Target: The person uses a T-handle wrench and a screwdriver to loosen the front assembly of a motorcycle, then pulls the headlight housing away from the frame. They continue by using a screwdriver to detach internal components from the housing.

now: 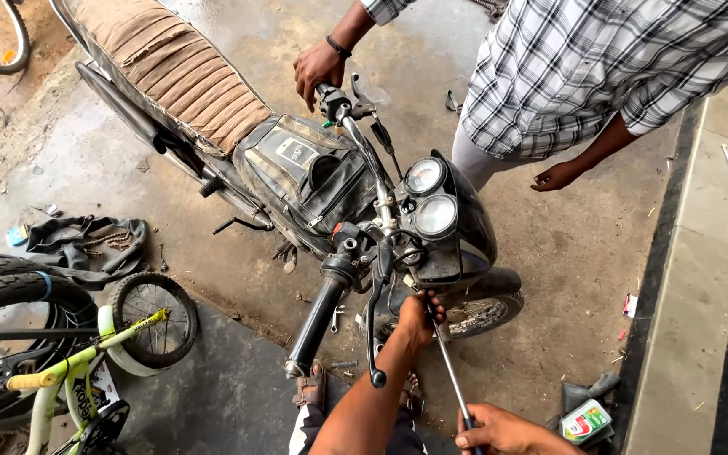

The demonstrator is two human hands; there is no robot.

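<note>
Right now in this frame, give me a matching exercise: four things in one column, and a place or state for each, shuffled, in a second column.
Things:
1. left hand
2. right hand
3. co-worker's hand
4. small bicycle

Places or states:
A. grips the far handlebar end of the motorcycle
B. stands at the lower left, beside a tyre
C. holds the lower end of a long metal rod
D. reaches in under the headlight, near the front wheel

Pairs: 1-D, 2-C, 3-A, 4-B
</note>
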